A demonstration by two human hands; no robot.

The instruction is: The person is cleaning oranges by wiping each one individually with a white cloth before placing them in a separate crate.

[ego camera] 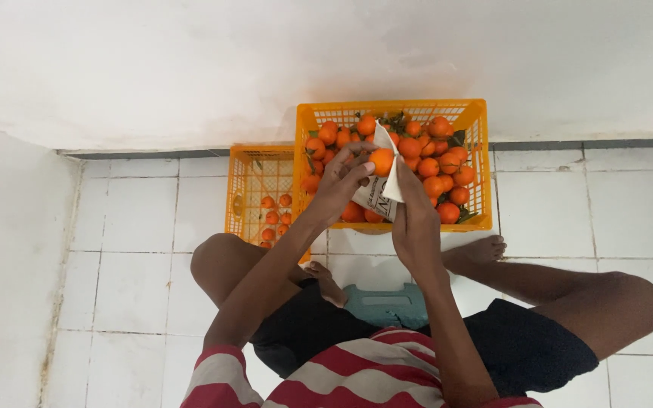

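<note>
- Smaller orange crate (255,193), left of the full crate and touching its side: it held only a few oranges at its bottom.
- Left hand (341,181), over the near left part of the full crate: its fingers were closed round one orange (382,161), pressing the fruit against the paper.
- Sheet of white paper (384,193), just right of that orange and above the full crate's near rim: it stood partly folded about the fruit. Judged step: wrapping the orange, begun and not finished.
- Right hand (415,223), at the full crate's near rim: it gripped the paper's lower part from behind. The next move would call for drawing the loose edge round the fruit without letting it slip.
- Full crate (474,113), against the white wall (326,60): heaped with oranges and some green leaves.
- Teal object (387,304), on the tiled floor (137,279) nearer the person than the full crate, between the bare legs: its kind could not be told.
- Nothing stood between the hands and either crate.
</note>
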